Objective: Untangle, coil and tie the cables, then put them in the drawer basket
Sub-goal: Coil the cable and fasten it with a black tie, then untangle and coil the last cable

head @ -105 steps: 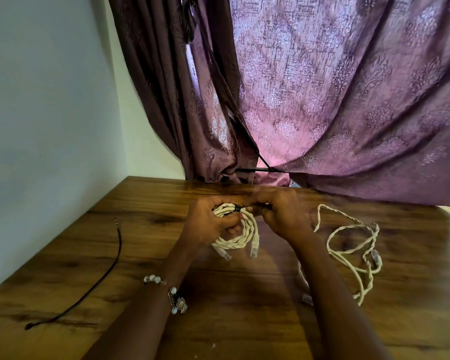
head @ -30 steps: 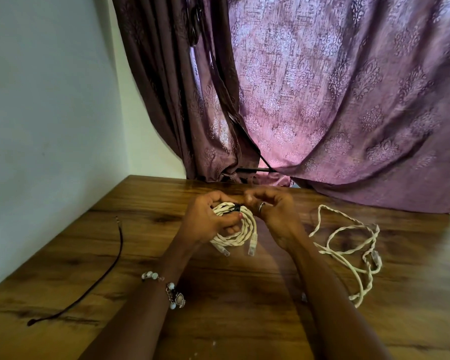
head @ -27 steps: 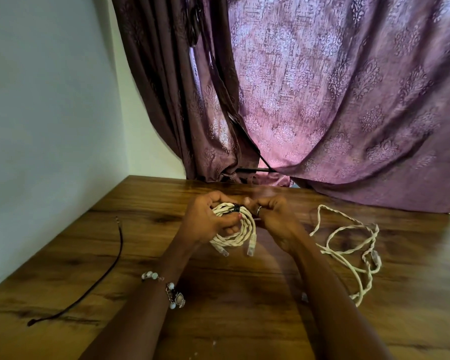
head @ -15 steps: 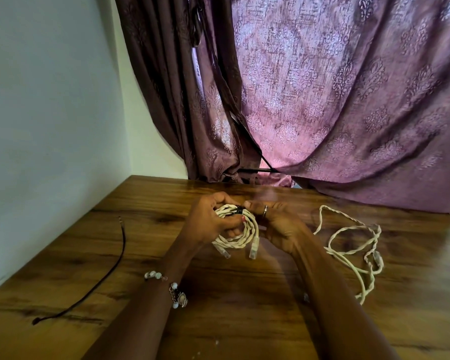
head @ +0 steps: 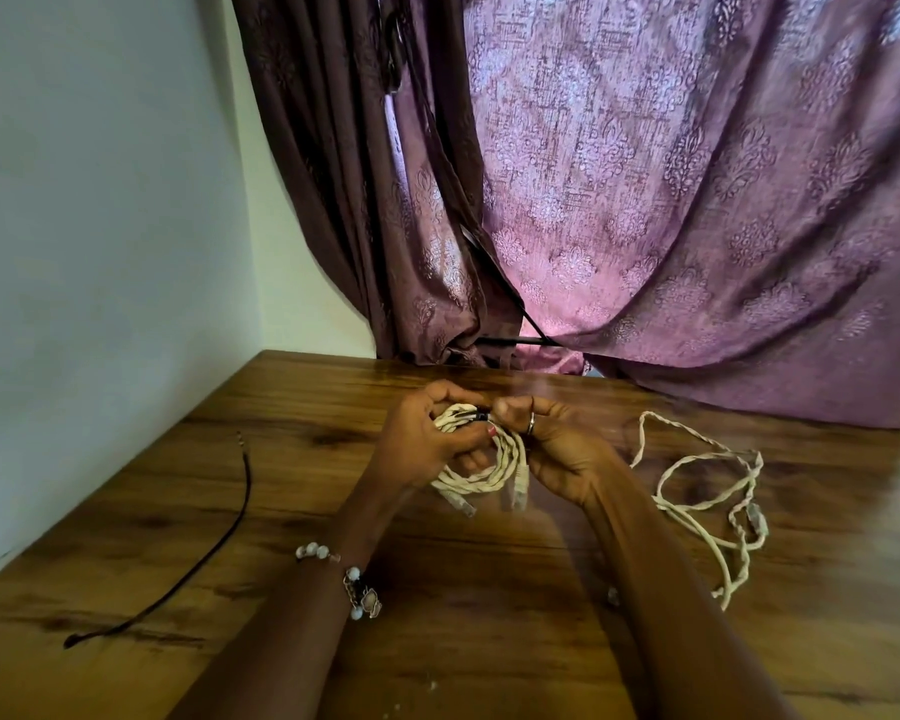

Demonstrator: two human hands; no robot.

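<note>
Coiled cable (head: 481, 472) gripped by curled left hand (head: 427, 444); right hand (head: 552, 449) pinches its black tie (head: 481, 417).

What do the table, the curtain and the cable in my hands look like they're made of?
Table: wood or wood-look laminate, glossy; dark grain streaks and sheen show.
Curtain: woven fabric, slightly shiny, with a damask-like pattern and soft folds.
Coiled cable: cream twisted strands, probably plastic-jacketed, with clear-looking plug ends; a dark tie wraps it.
</note>
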